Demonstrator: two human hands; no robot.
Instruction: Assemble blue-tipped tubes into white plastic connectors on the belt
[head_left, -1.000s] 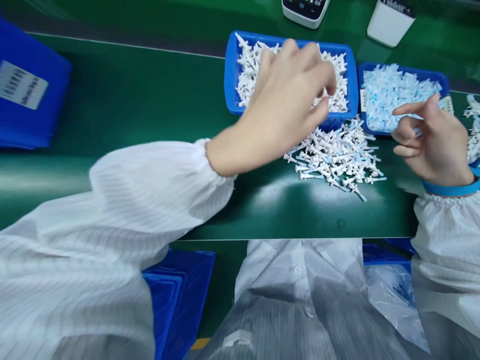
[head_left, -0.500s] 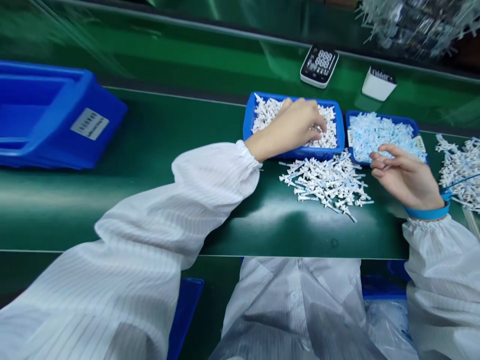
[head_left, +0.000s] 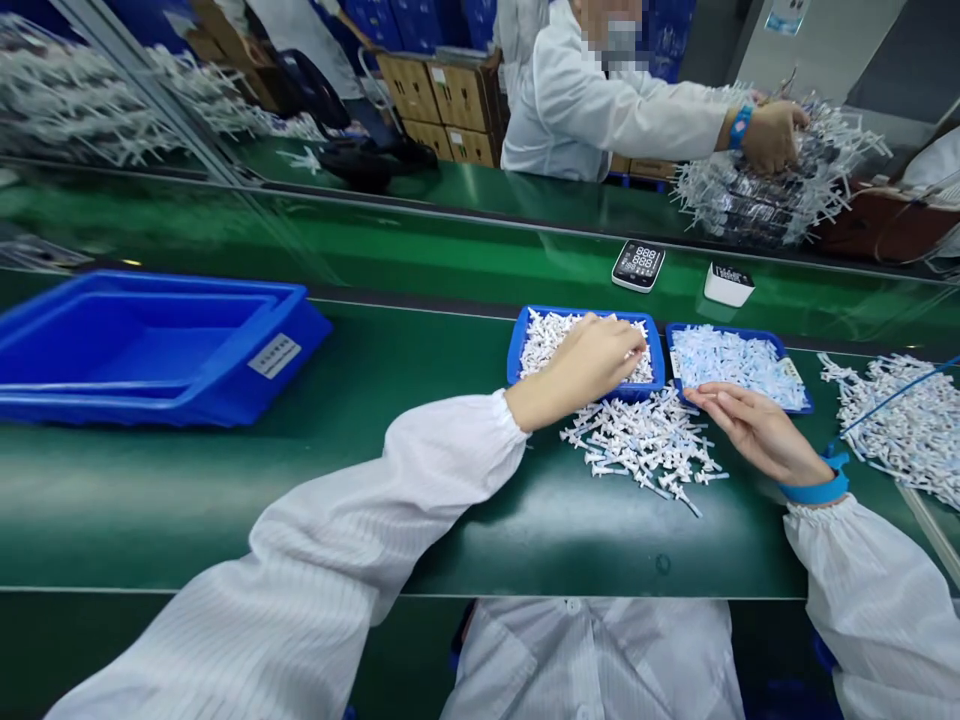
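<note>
My left hand [head_left: 589, 362] is over a blue tray [head_left: 514, 356] of small white parts [head_left: 547, 335]. Its fingers curl down near the tray's right side, and whether they hold a part is hidden. To the right, my right hand [head_left: 757, 430], with a blue wrist strap, is at the front edge of a second blue tray [head_left: 807, 402] of pale blue pieces [head_left: 731, 358]. Its fingers are bent with the tips close together; anything between them is too small to make out. A loose pile of white parts with pale blue ends [head_left: 645, 440] lies between my hands.
Large blue bins [head_left: 277, 400] stand at the left. Another white pile [head_left: 900, 420] and a blue cord are at the far right. Two small devices [head_left: 638, 265] sit behind the trays. Across the bench, a person [head_left: 570, 100] handles a bundle of clear strips.
The view has tilted up, showing the person opposite. My right hand has moved left, closer to the pale blue tray's front-left corner. My left hand stays over the white parts.
</note>
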